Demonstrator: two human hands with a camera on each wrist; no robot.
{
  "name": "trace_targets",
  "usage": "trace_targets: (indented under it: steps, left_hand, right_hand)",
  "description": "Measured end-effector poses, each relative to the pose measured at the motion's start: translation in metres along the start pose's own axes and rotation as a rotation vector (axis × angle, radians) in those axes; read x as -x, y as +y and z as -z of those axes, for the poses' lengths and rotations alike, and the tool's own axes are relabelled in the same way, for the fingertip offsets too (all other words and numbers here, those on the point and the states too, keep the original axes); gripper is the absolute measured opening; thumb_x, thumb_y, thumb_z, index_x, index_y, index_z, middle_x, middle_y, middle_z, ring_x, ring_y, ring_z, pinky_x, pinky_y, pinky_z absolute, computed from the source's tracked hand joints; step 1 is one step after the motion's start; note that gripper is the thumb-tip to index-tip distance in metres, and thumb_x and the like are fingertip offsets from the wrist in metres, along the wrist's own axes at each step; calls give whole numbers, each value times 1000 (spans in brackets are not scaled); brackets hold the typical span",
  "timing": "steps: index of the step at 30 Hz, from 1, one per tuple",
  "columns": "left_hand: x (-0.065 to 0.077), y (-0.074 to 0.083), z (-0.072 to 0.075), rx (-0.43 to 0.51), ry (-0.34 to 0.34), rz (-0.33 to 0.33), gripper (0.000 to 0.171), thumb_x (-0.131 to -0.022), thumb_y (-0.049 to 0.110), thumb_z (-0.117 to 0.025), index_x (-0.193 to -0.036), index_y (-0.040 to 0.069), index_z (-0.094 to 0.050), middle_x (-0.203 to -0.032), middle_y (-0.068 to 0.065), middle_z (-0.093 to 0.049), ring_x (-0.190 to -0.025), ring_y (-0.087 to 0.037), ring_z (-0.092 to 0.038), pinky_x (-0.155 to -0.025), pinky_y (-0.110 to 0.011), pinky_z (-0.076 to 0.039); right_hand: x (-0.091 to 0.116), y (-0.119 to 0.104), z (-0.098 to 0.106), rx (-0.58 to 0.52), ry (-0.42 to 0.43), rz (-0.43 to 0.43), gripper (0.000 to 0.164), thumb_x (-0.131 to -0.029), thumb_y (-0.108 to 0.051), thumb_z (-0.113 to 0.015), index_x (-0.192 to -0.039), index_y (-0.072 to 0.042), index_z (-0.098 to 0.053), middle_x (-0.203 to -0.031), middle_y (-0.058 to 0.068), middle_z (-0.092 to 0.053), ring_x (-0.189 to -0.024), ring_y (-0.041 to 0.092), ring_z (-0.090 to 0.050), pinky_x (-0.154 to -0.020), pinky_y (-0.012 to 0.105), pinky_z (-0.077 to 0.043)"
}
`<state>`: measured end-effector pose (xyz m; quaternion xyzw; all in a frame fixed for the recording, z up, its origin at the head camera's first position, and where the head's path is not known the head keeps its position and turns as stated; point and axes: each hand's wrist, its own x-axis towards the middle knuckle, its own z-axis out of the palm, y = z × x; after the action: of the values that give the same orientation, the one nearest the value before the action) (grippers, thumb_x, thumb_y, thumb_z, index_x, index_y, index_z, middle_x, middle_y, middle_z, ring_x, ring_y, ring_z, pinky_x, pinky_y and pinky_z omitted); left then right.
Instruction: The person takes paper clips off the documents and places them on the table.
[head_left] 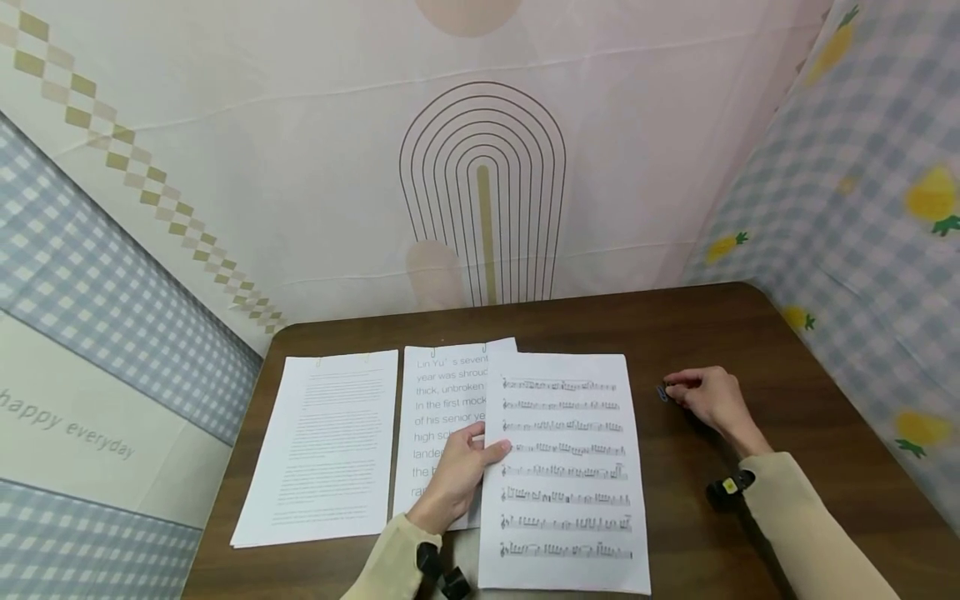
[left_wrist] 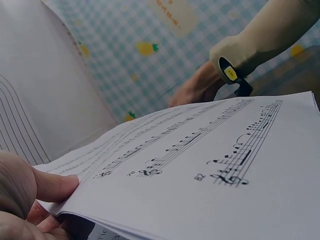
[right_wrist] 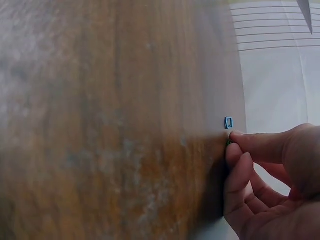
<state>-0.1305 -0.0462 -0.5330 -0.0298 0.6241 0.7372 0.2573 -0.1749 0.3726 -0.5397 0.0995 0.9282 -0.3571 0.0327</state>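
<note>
My left hand [head_left: 455, 475] holds the left edge of a sheaf of sheet music [head_left: 566, 467], thumb on top and fingers beneath. In the left wrist view the sheaf's near edge is lifted and its pages bow slightly. My right hand [head_left: 708, 398] is low over the table, right of the music. Between its thumb and forefinger it pinches a small green paper clip [right_wrist: 229, 142], mostly hidden by the fingertips. A blue paper clip [right_wrist: 229, 122] lies on the wood just beyond those fingertips.
Left of the music, partly under it, lies a large-print text stack [head_left: 431, 400] with paper clips on its top edge. Farther left is another clipped text stack [head_left: 330, 450]. The brown table [head_left: 697, 325] meets a patterned cloth wall [head_left: 337, 208] behind and checked cloth at the sides.
</note>
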Motion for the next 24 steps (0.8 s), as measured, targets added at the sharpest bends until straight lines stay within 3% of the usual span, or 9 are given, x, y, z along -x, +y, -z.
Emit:
trace_targets:
  steps: [7,15,21,24]
  left_hand:
    - [-2,2,0,-2,7,7,41,-105,11,-69,-144,2,-62,-120,-17,-83,-99,-22,-84,-86,-35,-69]
    - [-4,4,1,-1,9,5,41,-105,10,-68,-145,1,-61,-120,-16,-82,-100,-22,-84,-87,-35,-69]
    - [-3,4,1,6,7,5,42,-105,10,-68,-146,1,-61,-120,-16,-82,-101,-23,-84,-88,-36,-69]
    - [-3,4,1,13,13,10,42,-105,9,-68,-146,1,-61,-121,-16,-82,-102,-23,-84,-88,-36,-69]
  right_hand:
    - [-3,0,-1,23,35,12,22,-103,-11,-73,-117,2,-81,-94,15,-82,-80,16,-67,-65,25,-50]
    - [-3,4,0,16,41,17,24,-104,-14,-72,-120,2,-80,-98,18,-82,-80,15,-68,-64,26,-51]
    - [12,-5,-2,-12,155,5,30,-107,-27,-72,-121,-1,-79,-97,15,-80,-72,7,-66,-61,23,-51]
    - [23,-21,-9,-98,171,-3,35,-108,-31,-70,-123,0,-78,-98,16,-80,-71,4,-68,-62,22,-55]
